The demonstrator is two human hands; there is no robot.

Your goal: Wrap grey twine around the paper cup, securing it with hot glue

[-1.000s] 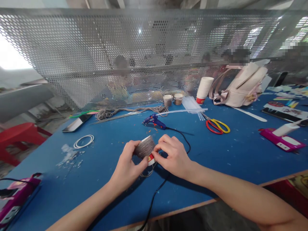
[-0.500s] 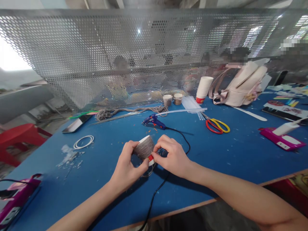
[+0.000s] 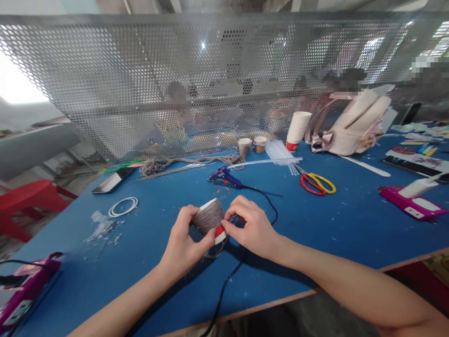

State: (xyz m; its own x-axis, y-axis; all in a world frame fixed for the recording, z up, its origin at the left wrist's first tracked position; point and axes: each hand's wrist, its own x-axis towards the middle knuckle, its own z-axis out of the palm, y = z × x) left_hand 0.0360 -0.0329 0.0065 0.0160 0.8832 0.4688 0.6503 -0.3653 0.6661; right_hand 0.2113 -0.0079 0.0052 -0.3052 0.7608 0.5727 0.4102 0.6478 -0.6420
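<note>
Tilted on its side above the table is a paper cup [image 3: 207,217], wound with grey cord over most of its wall; a red and white band stays bare. My left hand [image 3: 187,238] grips the cup, thumb on the bare band and fingers round the far side. My right hand [image 3: 250,227] pinches the grey cord at the cup's right edge, fingertips touching the cup. A loose loop of cord [image 3: 214,255] hangs beneath. Beyond the hands, a blue hot glue gun [image 3: 224,176] lies with a clear glue stick in its back.
Red and yellow scissors [image 3: 317,183], glue sticks [image 3: 280,152], stacked paper cups [image 3: 298,131] and a cord bundle [image 3: 157,164] lie farther back. A white coil [image 3: 122,206] is left. Purple power strips [image 3: 414,203] lie at both sides. A black cable [image 3: 228,281] runs below my hands. Perforated metal screen [image 3: 140,84] behind.
The cup has turned slightly in my left hand, and more of its red band shows. My right hand keeps its pinch beside the cup, almost unmoved.
</note>
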